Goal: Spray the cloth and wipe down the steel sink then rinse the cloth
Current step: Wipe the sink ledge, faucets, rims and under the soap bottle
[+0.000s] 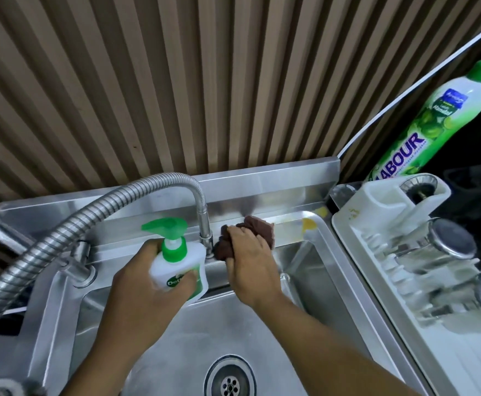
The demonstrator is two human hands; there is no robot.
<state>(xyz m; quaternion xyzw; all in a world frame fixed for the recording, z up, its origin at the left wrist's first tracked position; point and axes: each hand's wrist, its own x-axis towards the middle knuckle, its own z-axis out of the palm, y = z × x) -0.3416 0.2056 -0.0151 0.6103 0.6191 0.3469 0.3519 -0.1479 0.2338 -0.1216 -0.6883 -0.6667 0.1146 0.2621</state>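
1. A steel sink [262, 324] fills the view, its drain [230, 380] cut off below.
2. Left hand [145, 278] grips a pump bottle [180, 267], fingers half hiding its label.
3. Right hand [250, 258] clutches the brown cloth [259, 227] on the back ledge beside the tap [205, 224], under a slatted wall [176, 81].

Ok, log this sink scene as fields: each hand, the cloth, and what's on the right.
left hand: grips pump bottle above the sink
right hand: holds brown cloth against its back ledge
cloth: bunched, just right of the tap
right side: white rack, dish soap bottle behind it
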